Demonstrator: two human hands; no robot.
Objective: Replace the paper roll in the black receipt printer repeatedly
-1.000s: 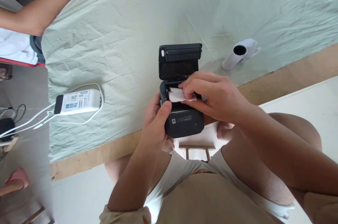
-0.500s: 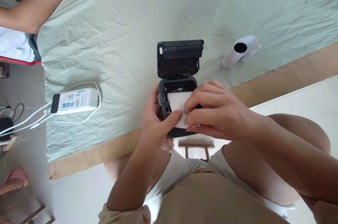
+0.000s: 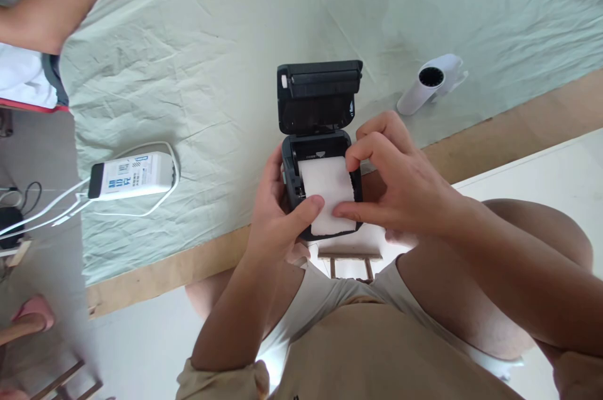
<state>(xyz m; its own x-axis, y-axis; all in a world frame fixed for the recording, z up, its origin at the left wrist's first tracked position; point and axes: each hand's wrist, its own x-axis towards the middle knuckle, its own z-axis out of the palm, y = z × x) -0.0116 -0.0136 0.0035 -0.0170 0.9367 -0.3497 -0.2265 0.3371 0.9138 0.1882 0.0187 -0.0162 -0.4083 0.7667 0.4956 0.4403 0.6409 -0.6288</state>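
A small black label printer [image 3: 321, 105] is propped at the table's front edge, its lid raised and tilted back. White paper [image 3: 327, 183] from the roll bay lies over its front. My left hand [image 3: 281, 215] is wrapped round the printer's left side, with the thumb pressing on the paper. At the right side, my right hand [image 3: 393, 177] has its fingers apart; its thumb tip touches the paper's lower right part, and the index finger is bent at the bay's right edge. How much of the roll sits inside the bay is hidden.
To the right, a white paper roll with a dark core [image 3: 426, 87] stands on the green cloth [image 3: 226, 73]. A white power strip [image 3: 134, 175] with cables lies at the left. Another person's arm [image 3: 61, 7] reaches in at the upper left.
My right hand has spread its fingers and shifted right off the middle of the paper, uncovering more of it. My left hand keeps its hold on the printer.
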